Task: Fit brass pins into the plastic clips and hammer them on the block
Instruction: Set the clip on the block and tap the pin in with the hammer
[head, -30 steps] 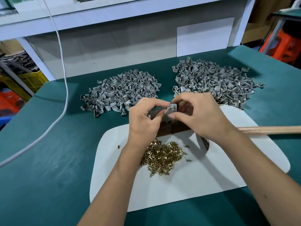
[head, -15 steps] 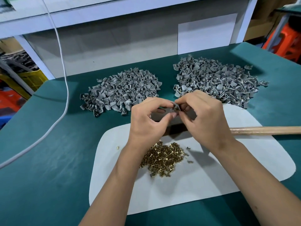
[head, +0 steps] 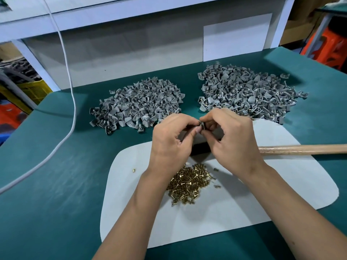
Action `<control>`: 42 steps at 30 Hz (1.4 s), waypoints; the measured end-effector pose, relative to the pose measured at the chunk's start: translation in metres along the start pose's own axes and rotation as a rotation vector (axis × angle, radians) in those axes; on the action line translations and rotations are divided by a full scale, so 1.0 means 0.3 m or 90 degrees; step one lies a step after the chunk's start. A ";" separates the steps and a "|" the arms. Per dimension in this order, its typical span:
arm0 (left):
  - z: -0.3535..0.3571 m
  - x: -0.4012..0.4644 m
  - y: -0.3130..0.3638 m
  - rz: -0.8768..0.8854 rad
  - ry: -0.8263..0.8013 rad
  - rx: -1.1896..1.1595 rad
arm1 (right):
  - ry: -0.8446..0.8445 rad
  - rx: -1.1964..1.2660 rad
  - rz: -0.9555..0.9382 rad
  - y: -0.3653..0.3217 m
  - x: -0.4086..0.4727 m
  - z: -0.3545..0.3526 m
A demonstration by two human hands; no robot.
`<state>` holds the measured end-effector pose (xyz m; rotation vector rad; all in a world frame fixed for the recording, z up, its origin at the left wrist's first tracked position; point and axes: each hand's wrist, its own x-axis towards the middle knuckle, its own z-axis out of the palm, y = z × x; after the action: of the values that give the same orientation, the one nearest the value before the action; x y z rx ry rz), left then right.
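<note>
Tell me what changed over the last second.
Little moved. Both hands, left hand and right hand, still pinch the grey clip between their fingertips; it shows less now, the fingers having closed over it. The brass pins, both clip heaps and the hammer handle stayed put.
</note>
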<state>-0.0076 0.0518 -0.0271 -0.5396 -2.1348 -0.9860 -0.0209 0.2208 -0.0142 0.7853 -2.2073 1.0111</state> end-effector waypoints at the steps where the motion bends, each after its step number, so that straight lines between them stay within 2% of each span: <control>1: 0.001 0.000 0.002 -0.002 -0.003 0.002 | -0.003 0.003 0.002 0.001 -0.001 0.000; 10: 0.009 -0.005 0.010 -0.043 -0.005 0.004 | -0.009 0.017 0.019 0.008 -0.001 -0.005; 15: -0.011 0.013 0.003 -0.076 0.035 0.062 | 0.032 0.002 0.124 0.037 0.024 -0.033; 20: -0.104 0.033 -0.074 -0.266 0.188 0.182 | 0.060 -0.007 0.377 0.140 0.071 -0.078; 22: -0.147 0.028 -0.119 -0.358 0.210 0.211 | 0.077 -0.002 0.405 0.151 0.068 -0.083; 24: -0.183 0.012 -0.169 -0.427 0.182 0.256 | 0.074 -0.008 0.355 0.121 0.061 -0.074; 26: -0.206 -0.006 -0.217 -0.479 0.118 0.293 | 0.015 -0.015 0.256 0.058 0.055 -0.047; 30: -0.218 -0.022 -0.266 -0.539 0.056 0.241 | -0.224 -0.030 0.030 -0.108 0.048 0.040; 33: -0.222 -0.019 -0.269 -0.431 0.029 0.214 | -0.366 -0.050 -0.080 -0.202 0.051 0.105; 36: -0.242 -0.017 -0.272 -0.332 -0.030 0.176 | -0.480 -0.116 -0.114 -0.269 0.051 0.172; 39: -0.266 -0.019 -0.278 -0.336 -0.026 0.184 | -0.492 -0.179 -0.122 -0.318 0.048 0.232; 42: -0.272 -0.023 -0.280 -0.329 -0.031 0.197 | -0.429 -0.265 -0.110 -0.343 0.071 0.265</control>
<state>-0.0198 -0.0645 -0.0356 0.1513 -2.4680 -0.8807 0.0174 0.0961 0.0047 1.2067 -2.7036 0.1781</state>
